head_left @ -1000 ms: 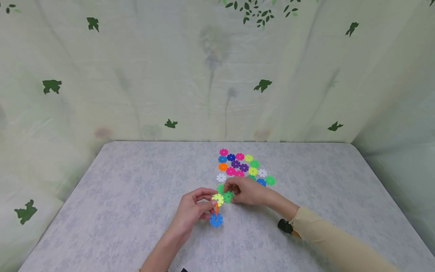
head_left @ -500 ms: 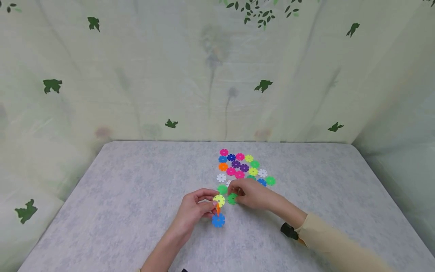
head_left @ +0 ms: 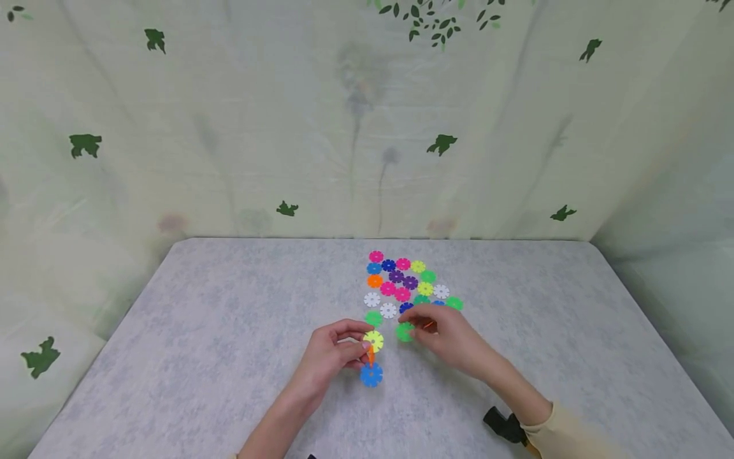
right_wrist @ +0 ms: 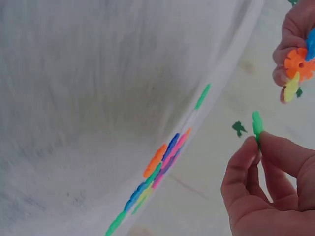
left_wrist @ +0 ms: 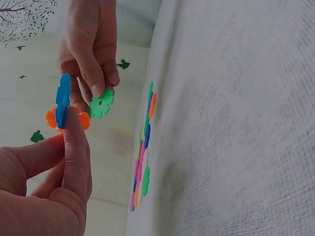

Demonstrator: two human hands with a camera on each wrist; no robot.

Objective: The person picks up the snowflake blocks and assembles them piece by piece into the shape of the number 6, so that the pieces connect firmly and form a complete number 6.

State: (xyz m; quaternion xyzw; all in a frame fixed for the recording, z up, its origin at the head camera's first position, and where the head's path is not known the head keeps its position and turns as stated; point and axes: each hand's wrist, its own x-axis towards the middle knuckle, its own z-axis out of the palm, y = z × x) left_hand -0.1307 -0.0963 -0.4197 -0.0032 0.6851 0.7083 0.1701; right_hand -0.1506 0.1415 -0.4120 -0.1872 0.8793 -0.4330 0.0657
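My left hand (head_left: 327, 357) pinches a joined string of notched plastic snowflake discs. A yellow disc (head_left: 374, 338) is at its top, an orange disc (right_wrist: 297, 63) stands edge-on to the head view in the middle, and a blue disc (head_left: 371, 376) hangs at the bottom. Between thumb and fingertips, my right hand (head_left: 459, 338) grips a single green disc (head_left: 404, 333). In the head view a small gap separates this green disc from the yellow one. Both hands hold their pieces raised above the table, as the left wrist view shows with the green disc (left_wrist: 101, 104).
Beyond the hands, loose snowflake discs in many colours lie flat on the grey table (head_left: 241, 306), among them a pink disc (head_left: 388, 289) and a white disc (head_left: 372, 299). My right hand partly covers another orange disc (head_left: 429, 324). A patterned curtain (head_left: 229, 127) hangs behind the table.
My right hand has moved right with the green disc, which overlapped the yellow disc's edge before and now stands apart. My left hand has shifted slightly right with its joined discs.
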